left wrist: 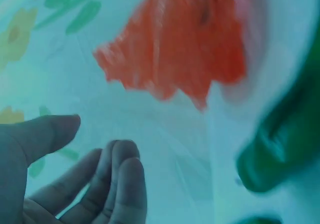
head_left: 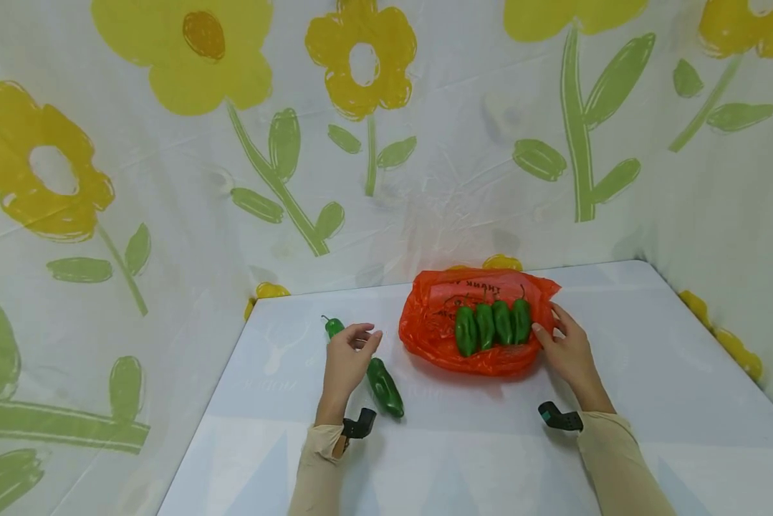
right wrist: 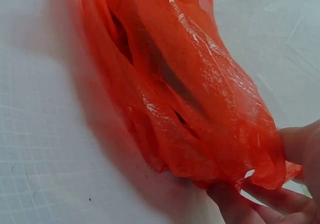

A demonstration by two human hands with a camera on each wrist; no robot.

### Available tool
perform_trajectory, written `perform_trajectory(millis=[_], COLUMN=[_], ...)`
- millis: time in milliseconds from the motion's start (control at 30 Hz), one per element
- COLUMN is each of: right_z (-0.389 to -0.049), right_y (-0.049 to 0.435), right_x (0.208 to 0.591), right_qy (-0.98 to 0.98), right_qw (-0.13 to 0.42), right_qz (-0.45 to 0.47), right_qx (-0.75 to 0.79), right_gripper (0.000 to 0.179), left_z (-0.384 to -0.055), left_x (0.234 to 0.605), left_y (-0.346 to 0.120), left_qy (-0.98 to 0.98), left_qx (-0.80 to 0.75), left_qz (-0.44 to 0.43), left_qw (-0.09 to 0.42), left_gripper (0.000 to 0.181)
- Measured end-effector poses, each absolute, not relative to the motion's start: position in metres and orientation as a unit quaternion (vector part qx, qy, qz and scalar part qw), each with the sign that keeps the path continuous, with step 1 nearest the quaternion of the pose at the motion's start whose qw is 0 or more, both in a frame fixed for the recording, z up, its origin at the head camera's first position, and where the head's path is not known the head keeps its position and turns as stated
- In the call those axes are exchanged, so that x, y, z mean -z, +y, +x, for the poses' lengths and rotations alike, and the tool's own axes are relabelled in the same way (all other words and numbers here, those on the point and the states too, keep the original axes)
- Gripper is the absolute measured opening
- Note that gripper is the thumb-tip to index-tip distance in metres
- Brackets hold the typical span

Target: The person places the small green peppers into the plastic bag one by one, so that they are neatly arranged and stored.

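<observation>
A red plastic bag with dark printing lies toward the back of the table, and several green peppers lie side by side on it. My right hand pinches the bag's right edge; the right wrist view shows thumb and fingers on the crumpled plastic. My left hand is left of the bag, fingers loosely bent with nothing between them. Beside that hand lies one green pepper. Another green pepper shows behind it, partly hidden by the hand.
The white table ends at a back edge against a flower-printed curtain, which also hangs along both sides. Each wrist carries a small black camera, the left one close to the nearer loose pepper.
</observation>
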State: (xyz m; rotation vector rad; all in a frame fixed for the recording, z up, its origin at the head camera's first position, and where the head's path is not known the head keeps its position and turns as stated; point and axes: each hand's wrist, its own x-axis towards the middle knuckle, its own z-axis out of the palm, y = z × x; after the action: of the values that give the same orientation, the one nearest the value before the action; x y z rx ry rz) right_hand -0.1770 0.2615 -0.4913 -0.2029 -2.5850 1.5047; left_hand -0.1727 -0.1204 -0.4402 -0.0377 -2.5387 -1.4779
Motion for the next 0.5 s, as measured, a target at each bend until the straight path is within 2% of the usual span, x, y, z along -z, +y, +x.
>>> perform_trajectory(millis=[300,500], right_z=[-0.178,-0.177], right_y=[0.261,0.260], right_x=[0.492,0.494], right_qy=[-0.850,-0.851], right_qw=[0.039,0.031], right_qz=[-0.079,-0.066], right_qx=[-0.520,-0.521], right_gripper=[0.074,0.070], left_z=[-0.165,-0.159], left_x=[0.466,0.475], left_y=[-0.142,-0.144], left_qy=[-0.902,-0.920], left_qx=[0.416,0.378], left_qz=[0.045,0.078], left_qw=[0.105,0.065], left_gripper=[0.038,0.048])
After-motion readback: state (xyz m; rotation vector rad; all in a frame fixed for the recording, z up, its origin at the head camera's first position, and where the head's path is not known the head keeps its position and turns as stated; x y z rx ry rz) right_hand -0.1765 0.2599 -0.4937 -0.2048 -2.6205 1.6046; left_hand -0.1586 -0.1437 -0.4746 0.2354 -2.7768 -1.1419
